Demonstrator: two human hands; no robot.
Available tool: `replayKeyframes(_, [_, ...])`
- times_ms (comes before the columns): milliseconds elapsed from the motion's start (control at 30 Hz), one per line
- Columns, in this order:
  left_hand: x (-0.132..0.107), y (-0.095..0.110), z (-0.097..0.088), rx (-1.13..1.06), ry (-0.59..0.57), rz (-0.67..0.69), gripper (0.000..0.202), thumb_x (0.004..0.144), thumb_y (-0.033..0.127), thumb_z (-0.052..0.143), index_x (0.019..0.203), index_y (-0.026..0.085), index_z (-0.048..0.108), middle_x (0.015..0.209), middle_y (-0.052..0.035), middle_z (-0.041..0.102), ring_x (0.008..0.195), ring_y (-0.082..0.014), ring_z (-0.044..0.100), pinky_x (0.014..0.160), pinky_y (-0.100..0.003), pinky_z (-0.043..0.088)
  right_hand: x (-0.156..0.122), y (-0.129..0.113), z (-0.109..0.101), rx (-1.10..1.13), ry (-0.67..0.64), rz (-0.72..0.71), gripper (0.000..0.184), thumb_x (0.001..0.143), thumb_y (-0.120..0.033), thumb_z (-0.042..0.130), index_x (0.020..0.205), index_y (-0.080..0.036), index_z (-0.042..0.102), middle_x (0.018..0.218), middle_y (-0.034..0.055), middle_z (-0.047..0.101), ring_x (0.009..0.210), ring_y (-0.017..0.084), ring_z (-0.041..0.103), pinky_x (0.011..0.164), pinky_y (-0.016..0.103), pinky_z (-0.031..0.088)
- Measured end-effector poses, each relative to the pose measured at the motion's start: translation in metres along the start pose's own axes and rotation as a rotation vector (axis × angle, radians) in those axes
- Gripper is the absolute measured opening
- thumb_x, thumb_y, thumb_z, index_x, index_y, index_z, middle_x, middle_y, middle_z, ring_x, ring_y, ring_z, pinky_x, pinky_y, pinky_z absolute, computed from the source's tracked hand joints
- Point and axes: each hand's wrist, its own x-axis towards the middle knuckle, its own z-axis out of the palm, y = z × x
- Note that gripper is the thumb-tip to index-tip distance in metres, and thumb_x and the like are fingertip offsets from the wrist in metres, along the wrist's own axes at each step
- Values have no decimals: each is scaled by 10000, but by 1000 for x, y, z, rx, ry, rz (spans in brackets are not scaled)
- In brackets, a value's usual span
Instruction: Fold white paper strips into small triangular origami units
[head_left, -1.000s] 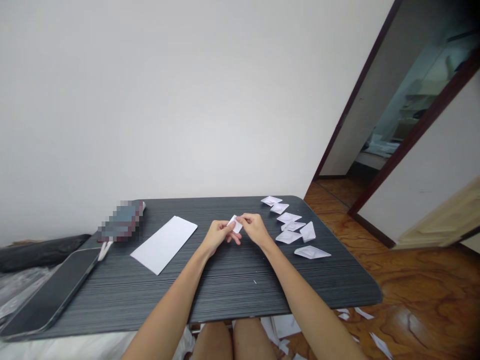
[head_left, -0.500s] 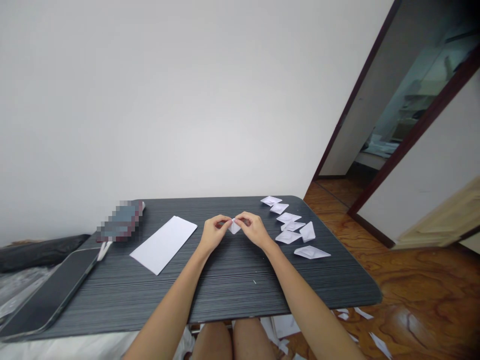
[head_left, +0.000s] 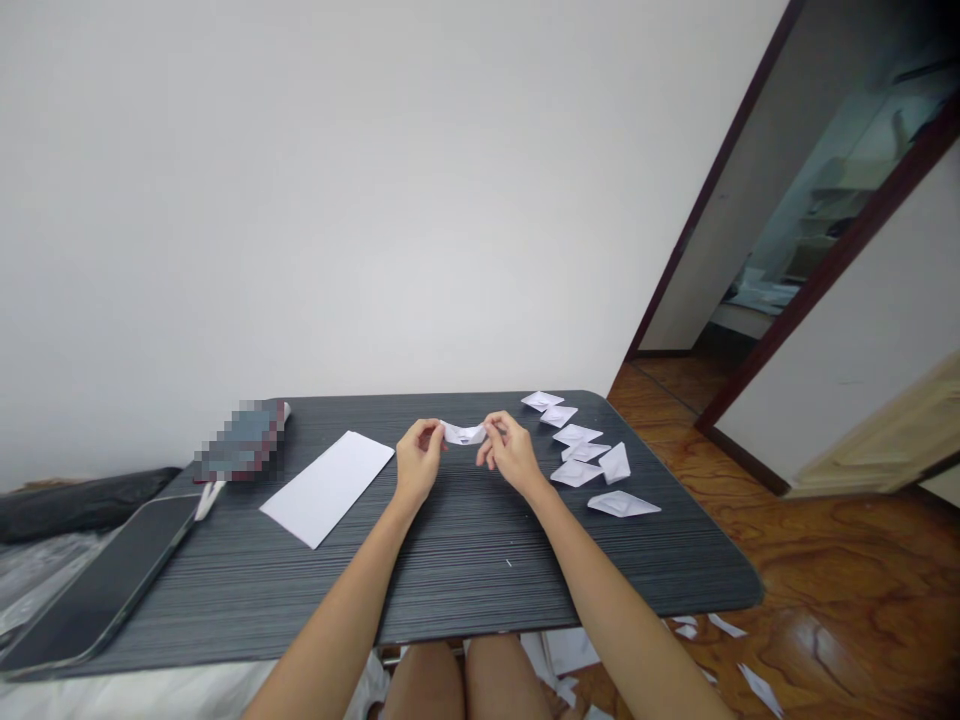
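A small folded white paper boat (head_left: 464,434) is stretched between my two hands above the dark table. My left hand (head_left: 420,458) pinches its left end with thumb and forefinger. The opposite end is pinched by my right hand (head_left: 509,452), whose lower fingers curl loosely beneath. To the right of my hands lie several finished-looking paper boats, among them one near the front (head_left: 623,504) and a tilted one (head_left: 615,463). A stack of white paper sheets (head_left: 328,490) rests flat left of my left hand.
On the dark striped table (head_left: 465,590), a phone (head_left: 105,590) lies at the left edge and a blurred-out object (head_left: 241,442) sits behind it with a white cable (head_left: 209,499). Paper scraps (head_left: 759,690) litter the wooden floor. A white wall (head_left: 420,200) stands behind the table.
My hands have moved apart, drawing the folded paper from a compact diamond into a long boat shape. The other boats and the sheets stay where they were.
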Motion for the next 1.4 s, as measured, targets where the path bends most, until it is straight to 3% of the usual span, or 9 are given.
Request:
replayKeyframes(100, [0, 2, -1, -30, -104, 55, 213, 766, 209, 431, 962, 151, 492, 836, -51, 583, 592, -97, 549, 594, -237, 455, -2, -4, 0, -13, -25, -42, 177, 819, -351, 341, 834, -190, 412, 570, -21, 556, 440, 110, 568, 412, 196, 430])
replayKeyframes(200, [0, 9, -6, -5, -330, 133, 396, 732, 118, 420, 1122, 184, 418, 1112, -93, 498, 746, -113, 571, 706, -268, 465, -3, -8, -5, -134, -36, -115, 165, 827, -326, 333, 828, -191, 428, 606, -9, 571, 502, 113, 590, 494, 213, 464])
replayKeyframes(333, [0, 15, -14, 112, -487, 181, 369, 694, 104, 456, 1055, 172, 496, 1065, -77, 540, 856, -150, 562, 787, -285, 451, -4, -10, -11, -273, -76, -179, 143, 830, -275, 341, 832, -186, 452, 632, 4, 569, 536, 113, 585, 555, 222, 456])
replayKeyframes(467, [2, 9, -17, 185, -463, 95, 143, 733, 221, 483, 825, 148, 564, 786, -43, 618, 736, -148, 593, 733, -275, 470, -5, -14, -16, -350, -111, -182, 147, 829, -212, 336, 883, -183, 469, 625, 2, 556, 536, 110, 565, 562, 220, 439])
replayKeyframes(667, [5, 2, -19, 188, -437, 75, 134, 735, 259, 493, 751, 148, 566, 772, -43, 627, 702, -143, 597, 692, -257, 465, -6, -18, -23, -432, -284, -342, 181, 727, -81, 418, 808, -166, 556, 858, 56, 574, 746, 135, 554, 704, 257, 423])
replayKeyframes(800, [3, 0, -21, 132, -466, 52, 141, 712, 265, 527, 787, 148, 547, 793, -45, 625, 719, -146, 599, 704, -270, 463, -7, -17, -26, -413, -375, -270, 149, 697, -138, 525, 843, -155, 552, 884, 56, 564, 693, 120, 549, 661, 249, 431])
replayKeyframes(1067, [3, 4, -22, 280, -541, 135, 177, 710, 283, 554, 825, 158, 603, 828, -59, 633, 766, -163, 577, 725, -280, 434, -5, -19, -26, -418, -328, -300, 47, 731, -160, 524, 708, -148, 563, 805, 56, 592, 739, 141, 531, 688, 257, 398])
replayKeyframes(1200, [3, 7, -21, 267, -484, 160, 169, 722, 292, 542, 784, 165, 636, 846, -62, 644, 800, -173, 575, 759, -284, 424, -4, -19, -25, -355, -295, -285, 57, 722, -182, 538, 685, -146, 564, 812, 57, 599, 735, 141, 532, 676, 252, 398])
replayKeyframes(1400, [1, 7, -15, 51, -385, 8, 222, 715, 337, 537, 774, 133, 603, 760, -69, 647, 715, -171, 605, 699, -282, 461, -2, -13, -20, -176, -175, -120, 107, 694, -243, 557, 748, -151, 546, 697, 25, 594, 656, 133, 549, 623, 246, 416])
